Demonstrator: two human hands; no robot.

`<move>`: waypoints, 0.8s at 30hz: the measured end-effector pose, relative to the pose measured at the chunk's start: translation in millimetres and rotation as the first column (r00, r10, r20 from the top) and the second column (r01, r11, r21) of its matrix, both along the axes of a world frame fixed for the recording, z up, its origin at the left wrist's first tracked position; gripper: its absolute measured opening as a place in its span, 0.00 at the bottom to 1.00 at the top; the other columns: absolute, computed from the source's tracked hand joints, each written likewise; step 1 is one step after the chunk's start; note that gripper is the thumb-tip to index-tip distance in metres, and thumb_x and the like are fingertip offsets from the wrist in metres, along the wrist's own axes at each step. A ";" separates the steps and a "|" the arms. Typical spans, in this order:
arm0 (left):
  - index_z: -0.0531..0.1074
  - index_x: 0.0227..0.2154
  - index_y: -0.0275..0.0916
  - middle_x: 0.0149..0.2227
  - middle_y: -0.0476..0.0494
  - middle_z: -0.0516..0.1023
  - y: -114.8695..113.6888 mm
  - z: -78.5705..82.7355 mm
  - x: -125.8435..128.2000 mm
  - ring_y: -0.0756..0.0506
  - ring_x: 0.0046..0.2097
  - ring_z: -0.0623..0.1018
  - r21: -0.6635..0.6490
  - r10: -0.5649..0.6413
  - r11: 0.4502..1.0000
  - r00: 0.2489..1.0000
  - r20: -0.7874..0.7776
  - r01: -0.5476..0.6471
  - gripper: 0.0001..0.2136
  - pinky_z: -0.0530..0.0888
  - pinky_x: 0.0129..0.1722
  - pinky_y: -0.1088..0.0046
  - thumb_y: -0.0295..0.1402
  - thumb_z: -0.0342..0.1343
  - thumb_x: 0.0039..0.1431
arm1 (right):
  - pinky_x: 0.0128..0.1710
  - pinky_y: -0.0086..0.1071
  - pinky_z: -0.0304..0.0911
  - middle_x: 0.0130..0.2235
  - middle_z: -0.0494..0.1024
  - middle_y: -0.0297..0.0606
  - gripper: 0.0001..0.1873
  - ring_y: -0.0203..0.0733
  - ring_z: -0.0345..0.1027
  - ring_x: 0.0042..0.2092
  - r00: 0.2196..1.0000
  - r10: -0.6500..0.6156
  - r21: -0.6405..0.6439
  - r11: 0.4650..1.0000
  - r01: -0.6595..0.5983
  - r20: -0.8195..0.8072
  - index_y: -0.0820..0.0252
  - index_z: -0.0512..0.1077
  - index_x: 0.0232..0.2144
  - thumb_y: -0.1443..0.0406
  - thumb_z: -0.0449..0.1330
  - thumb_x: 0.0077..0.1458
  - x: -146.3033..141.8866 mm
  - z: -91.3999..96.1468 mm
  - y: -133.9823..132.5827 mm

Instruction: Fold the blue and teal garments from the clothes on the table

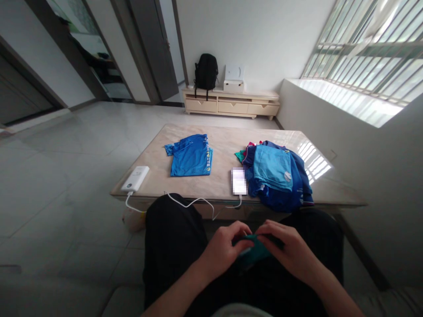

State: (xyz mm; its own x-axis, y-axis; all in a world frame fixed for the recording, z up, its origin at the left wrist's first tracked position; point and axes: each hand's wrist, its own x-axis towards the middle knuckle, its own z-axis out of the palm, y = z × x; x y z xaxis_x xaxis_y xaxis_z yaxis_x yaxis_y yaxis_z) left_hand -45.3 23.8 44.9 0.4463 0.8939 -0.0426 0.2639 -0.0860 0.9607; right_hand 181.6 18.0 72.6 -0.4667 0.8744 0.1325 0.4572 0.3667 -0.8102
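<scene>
Pinching a small teal cloth (253,252) over the lap, the left hand (222,250) and right hand (288,250) had their fingers closed on its top edge, below the table's (224,180) near edge. A folded blue shirt (191,155) lay mid-table, a clothes pile (277,174) toward the right edge, a power bank (135,178) at the near-left corner.

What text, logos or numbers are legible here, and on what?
None can be read.
Folded blue shirt: yellow print along its right edge, too small to read.
Clothes pile: small white logo, no readable letters.
Phone: screen blurred.
Power bank: markings too small to read.
</scene>
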 end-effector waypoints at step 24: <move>0.77 0.45 0.42 0.44 0.45 0.82 6.3 -37.7 -31.5 0.44 0.47 0.80 0.153 -0.026 0.987 0.987 -0.158 0.051 0.08 0.73 0.51 0.70 0.34 0.54 0.70 | 0.37 0.29 0.69 0.34 0.80 0.35 0.09 0.39 0.75 0.35 0.964 -0.258 0.214 0.947 0.238 0.069 0.57 0.78 0.35 0.60 0.61 0.66 55.3 -3.1 14.9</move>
